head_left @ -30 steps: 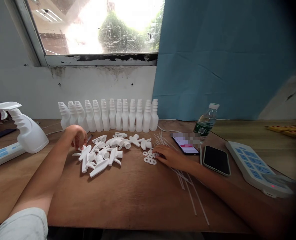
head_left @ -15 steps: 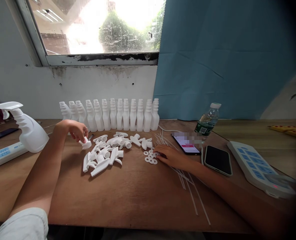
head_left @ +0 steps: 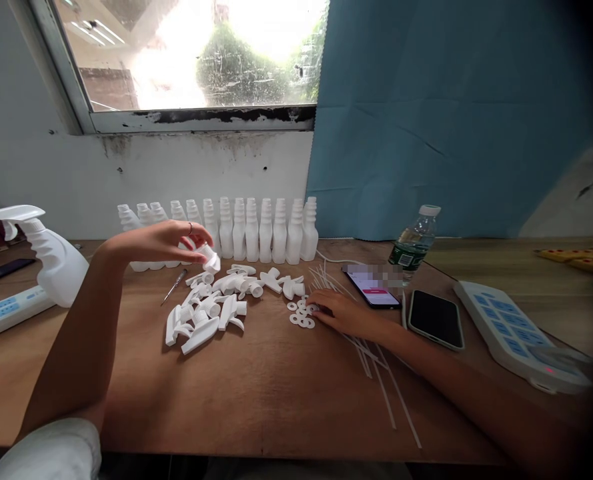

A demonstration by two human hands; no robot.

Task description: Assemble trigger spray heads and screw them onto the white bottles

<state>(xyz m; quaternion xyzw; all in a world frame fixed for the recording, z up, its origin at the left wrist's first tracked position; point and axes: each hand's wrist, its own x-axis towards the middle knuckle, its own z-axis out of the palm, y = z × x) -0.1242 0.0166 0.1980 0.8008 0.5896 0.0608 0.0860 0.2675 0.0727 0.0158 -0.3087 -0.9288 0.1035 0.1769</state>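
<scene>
My left hand (head_left: pixel 173 241) is raised above the table, pinching a white spray trigger head (head_left: pixel 209 257) in its fingertips. Below it lies a heap of white trigger heads (head_left: pixel 211 307). My right hand (head_left: pixel 343 313) rests palm down on the table, its fingertips on a small cluster of white washers (head_left: pixel 300 315). Thin white dip tubes (head_left: pixel 371 353) lie under and beside my right wrist. A row of white bottles (head_left: pixel 256 230) stands along the wall behind the heap.
An assembled white spray bottle (head_left: pixel 51 257) stands at the left beside a white device with blue keys (head_left: pixel 6 307). A small screwdriver (head_left: pixel 175 285), a water bottle (head_left: pixel 412 243), two phones (head_left: pixel 433 319) and a keypad device (head_left: pixel 513 333) lie on the wooden table (head_left: pixel 276 400).
My left hand picked one trigger head out of the heap and lifted it up and to the right. My right hand stayed on the washers.
</scene>
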